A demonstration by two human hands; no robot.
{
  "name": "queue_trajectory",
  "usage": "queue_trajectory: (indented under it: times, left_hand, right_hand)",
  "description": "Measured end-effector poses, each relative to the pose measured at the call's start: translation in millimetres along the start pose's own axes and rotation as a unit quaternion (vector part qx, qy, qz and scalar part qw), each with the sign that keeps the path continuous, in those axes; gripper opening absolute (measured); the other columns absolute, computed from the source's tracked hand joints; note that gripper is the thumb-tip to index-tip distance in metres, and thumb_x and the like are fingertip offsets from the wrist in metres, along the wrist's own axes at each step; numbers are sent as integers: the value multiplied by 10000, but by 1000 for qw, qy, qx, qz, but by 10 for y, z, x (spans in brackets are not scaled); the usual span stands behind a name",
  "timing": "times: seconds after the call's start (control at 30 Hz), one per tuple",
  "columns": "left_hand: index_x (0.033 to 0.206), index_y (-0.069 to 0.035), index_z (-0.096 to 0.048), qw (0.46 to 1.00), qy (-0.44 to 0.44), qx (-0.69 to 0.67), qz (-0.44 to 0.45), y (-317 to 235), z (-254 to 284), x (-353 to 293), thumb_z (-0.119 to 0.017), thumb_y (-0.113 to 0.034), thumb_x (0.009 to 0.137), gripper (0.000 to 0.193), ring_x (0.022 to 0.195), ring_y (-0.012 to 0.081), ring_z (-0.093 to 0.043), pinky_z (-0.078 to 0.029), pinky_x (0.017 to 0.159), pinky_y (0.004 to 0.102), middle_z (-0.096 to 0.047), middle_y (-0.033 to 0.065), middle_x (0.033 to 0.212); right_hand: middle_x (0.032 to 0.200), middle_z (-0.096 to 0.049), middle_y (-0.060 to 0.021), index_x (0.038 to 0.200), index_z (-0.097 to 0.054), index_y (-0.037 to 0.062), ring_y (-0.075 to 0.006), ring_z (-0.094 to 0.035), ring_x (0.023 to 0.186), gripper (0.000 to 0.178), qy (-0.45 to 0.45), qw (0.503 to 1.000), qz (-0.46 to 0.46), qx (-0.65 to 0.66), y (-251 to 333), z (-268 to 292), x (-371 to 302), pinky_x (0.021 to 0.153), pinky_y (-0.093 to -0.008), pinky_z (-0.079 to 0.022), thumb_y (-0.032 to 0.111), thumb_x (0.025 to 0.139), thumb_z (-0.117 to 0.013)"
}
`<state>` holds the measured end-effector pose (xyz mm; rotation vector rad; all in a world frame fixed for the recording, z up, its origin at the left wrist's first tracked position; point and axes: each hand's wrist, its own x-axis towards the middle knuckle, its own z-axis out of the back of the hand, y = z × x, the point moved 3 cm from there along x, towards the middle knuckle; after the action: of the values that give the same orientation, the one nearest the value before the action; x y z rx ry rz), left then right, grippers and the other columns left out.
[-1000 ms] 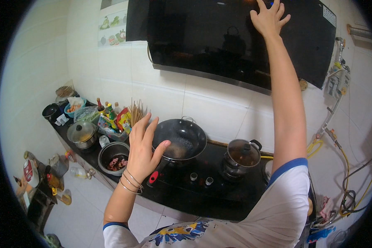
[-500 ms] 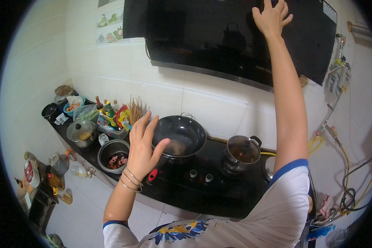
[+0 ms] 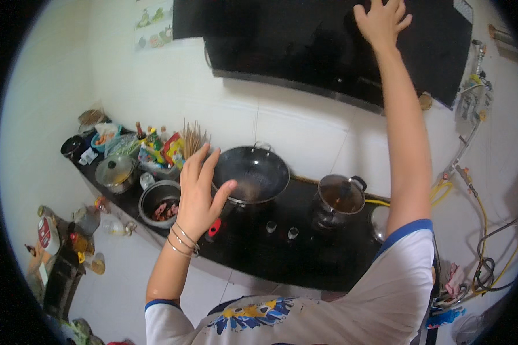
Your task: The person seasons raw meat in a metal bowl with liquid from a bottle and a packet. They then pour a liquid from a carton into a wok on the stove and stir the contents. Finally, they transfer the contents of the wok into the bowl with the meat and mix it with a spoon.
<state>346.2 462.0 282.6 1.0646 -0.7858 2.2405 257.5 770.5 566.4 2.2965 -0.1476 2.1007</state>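
Note:
My right hand point(image 3: 384, 22) reaches up to the black glass front of the range hood point(image 3: 293, 46), fingers spread, with the fingertips at the picture's top edge. Whether they touch the panel I cannot tell. My left hand point(image 3: 200, 192), three bracelets on its wrist, is raised with fingers apart and nothing in them, overlapping the left rim of the dark wok point(image 3: 259, 172) in view. The wok sits on the left burner of the black cooktop point(image 3: 305, 259). Just left of that hand, a round inner pot point(image 3: 149, 204) holds pieces of reddish meat.
A glass-lidded pot point(image 3: 341, 195) stands on the right burner. Along the left counter are another lidded pot point(image 3: 115, 174), chopsticks point(image 3: 193, 138), seasoning bottles point(image 3: 152, 138) and a blue basket of eggs point(image 3: 105, 138). A yellow hose point(image 3: 482, 230) hangs at the right.
The view has shifted, so the hood and cooktop sit slightly higher in the picture. Both hands keep nearly the same pose, the right still up at the hood.

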Motion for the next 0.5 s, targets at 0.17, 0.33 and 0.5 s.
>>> queue_trajectory:
  times: [0.17, 0.33, 0.5]
  left_hand:
    - [1269, -22, -437, 999, -14, 16, 31, 117, 55, -119, -631, -190, 809, 527, 1203, 336, -390, -306, 1009, 390, -396, 181, 1312]
    - [1263, -31, -451, 997, -15, 55, 58, 280, 78, -333, -607, -258, 833, 511, 1192, 329, -407, -329, 994, 392, -412, 177, 1306]
    - [1258, -35, -459, 995, -7, 53, 83, 374, 37, -482, -616, -236, 825, 503, 1184, 330, -412, -329, 993, 388, -416, 180, 1303]
  right_hand:
    - [1425, -188, -210, 1283, -444, 157, -375, -183, 1302, 589, -9, 999, 38, 37, 124, 108, -261, 1058, -552, -106, 212, 716, -591]
    - [1418, -206, -211, 1285, -441, 160, -376, -189, 1299, 591, 10, 995, 62, 72, 286, 292, -601, 1055, -545, -105, 195, 713, -586]
    - [1415, -205, -223, 1286, -440, 141, -385, -192, 1293, 591, 31, 993, 80, 86, 310, 364, -823, 1055, -545, -100, 181, 712, -575]
